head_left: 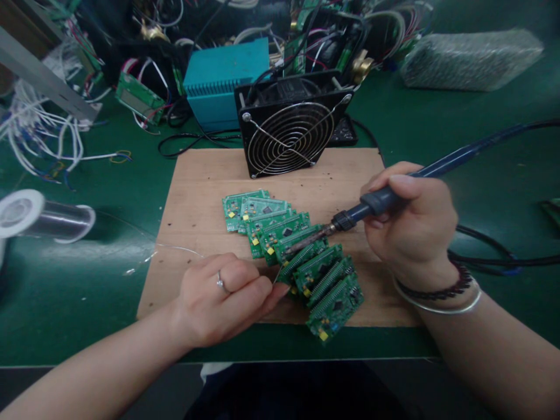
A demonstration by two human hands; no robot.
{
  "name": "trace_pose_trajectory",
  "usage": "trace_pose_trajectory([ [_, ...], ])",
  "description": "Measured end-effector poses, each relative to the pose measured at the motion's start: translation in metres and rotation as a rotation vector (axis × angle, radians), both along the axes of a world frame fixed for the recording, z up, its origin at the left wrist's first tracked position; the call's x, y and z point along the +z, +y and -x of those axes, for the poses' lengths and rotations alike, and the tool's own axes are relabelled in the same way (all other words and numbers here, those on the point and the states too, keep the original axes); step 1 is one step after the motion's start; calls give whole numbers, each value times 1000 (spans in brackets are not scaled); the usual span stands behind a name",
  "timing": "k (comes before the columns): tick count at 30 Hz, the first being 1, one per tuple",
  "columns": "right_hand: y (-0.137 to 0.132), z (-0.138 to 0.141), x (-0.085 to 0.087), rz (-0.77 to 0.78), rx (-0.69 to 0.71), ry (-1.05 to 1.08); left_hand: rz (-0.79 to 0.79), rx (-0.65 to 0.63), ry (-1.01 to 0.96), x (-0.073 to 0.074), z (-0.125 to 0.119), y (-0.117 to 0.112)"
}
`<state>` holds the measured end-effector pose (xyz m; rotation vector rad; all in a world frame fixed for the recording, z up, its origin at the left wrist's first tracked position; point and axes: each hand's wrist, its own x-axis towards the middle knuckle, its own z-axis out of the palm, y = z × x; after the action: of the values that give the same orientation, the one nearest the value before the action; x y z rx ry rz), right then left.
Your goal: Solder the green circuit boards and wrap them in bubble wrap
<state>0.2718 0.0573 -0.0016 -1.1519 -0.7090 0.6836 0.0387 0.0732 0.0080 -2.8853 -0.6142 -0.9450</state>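
My right hand point(411, 224) is closed around the blue handle of a soldering iron point(376, 201), whose tip rests on a row of several overlapping green circuit boards point(301, 262). These boards lie on a brown wooden board point(196, 198). My left hand point(223, 297) rests on that board beside the row, fingers pinched on a thin solder wire point(175, 248) that runs off to the left. A ring sits on one finger of this hand.
A black fan point(291, 134) stands at the wooden board's far edge, with a teal box point(223, 79) behind it. A solder spool point(26, 213) lies at the left. Loose wires and more boards crowd the back of the green mat point(481, 146). The iron's cable trails right.
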Motion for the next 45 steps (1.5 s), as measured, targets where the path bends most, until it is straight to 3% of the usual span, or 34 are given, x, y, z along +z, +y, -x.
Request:
trace_pose_trajectory([
  [26, -1, -1, 4, -65, 19, -22, -2, 13, 30, 5, 1, 0],
  [45, 0, -1, 0, -39, 4, 8, -1, -6, 12, -1, 2, 1],
])
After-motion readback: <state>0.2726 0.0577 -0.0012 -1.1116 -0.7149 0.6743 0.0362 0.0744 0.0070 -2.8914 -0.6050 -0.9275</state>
